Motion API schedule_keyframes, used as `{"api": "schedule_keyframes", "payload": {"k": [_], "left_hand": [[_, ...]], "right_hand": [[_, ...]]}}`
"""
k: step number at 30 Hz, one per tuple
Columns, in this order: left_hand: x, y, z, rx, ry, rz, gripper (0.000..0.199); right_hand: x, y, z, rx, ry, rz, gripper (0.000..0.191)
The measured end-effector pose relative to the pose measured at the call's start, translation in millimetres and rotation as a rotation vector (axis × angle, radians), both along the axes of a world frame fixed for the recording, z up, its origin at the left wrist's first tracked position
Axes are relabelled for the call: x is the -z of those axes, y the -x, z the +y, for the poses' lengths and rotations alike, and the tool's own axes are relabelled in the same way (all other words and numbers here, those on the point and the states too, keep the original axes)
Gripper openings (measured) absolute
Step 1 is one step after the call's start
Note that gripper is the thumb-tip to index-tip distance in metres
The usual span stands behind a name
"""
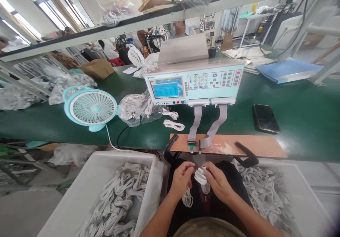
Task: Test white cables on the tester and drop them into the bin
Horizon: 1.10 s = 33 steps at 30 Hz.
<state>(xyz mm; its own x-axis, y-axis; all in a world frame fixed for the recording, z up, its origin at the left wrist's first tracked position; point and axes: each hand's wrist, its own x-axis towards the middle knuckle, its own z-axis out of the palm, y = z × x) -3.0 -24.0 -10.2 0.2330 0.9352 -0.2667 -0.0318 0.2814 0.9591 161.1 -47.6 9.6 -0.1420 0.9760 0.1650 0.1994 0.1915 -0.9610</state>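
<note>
My right hand (216, 180) is closed on a bundled white cable (200, 177), and a small connector end stands up by its fingertips. Just left of it, my left hand (182, 178) has its fingers drawn together, with a second looped white cable (187, 198) hanging beneath it. Both hands are above my lap, in front of the table edge. Ahead of them, two grey ribbon cables (196, 122) run from a tester with a lit screen (167, 88) down to small connectors (191, 146) at the edge of an orange-brown board (249, 145).
White bins of coiled cables stand at left (92, 159) and right (300, 180). On the green table (138, 138) are a fan (95, 108), bagged cables (131, 108), two loose cable bundles (174, 125), a phone (266, 118) and a blue folder (289, 70). Black clamps flank the board. People are behind.
</note>
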Motion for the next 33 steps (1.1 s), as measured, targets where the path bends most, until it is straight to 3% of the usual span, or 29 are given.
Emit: {"api": "schedule_keyframes", "payload": {"k": [4,6,10,15,18,24,33], "left_hand": [[-14.6,11.0,11.1,0.134,-0.136,0.002,0.03],[-19.3,8.1,17.6,0.139,-0.159,0.07,0.021],[-17.2,-0.3,27.2,0.126,-0.114,0.121,0.013],[-14.8,-0.5,34.5,0.131,-0.065,0.115,0.038],[-16.0,0.7,39.2,0.189,0.001,0.093,0.022],[-13.7,-1.6,41.8,0.166,0.183,-0.055,0.021],[-27.8,4.2,44.8,0.358,0.016,0.058,0.015]], "right_hand": [[18.8,3.1,16.3,0.041,0.111,0.008,0.029],[24.9,4.7,24.1,0.106,0.143,0.009,0.033],[31.8,5.6,34.3,0.21,0.168,0.03,0.036],[38.6,6.7,34.9,0.23,0.209,0.068,0.035],[42.7,9.5,34.1,0.261,0.228,0.124,0.034],[44.6,11.7,35.3,0.27,0.272,0.208,0.032],[35.7,12.2,34.6,0.265,0.296,0.245,0.032]]}}
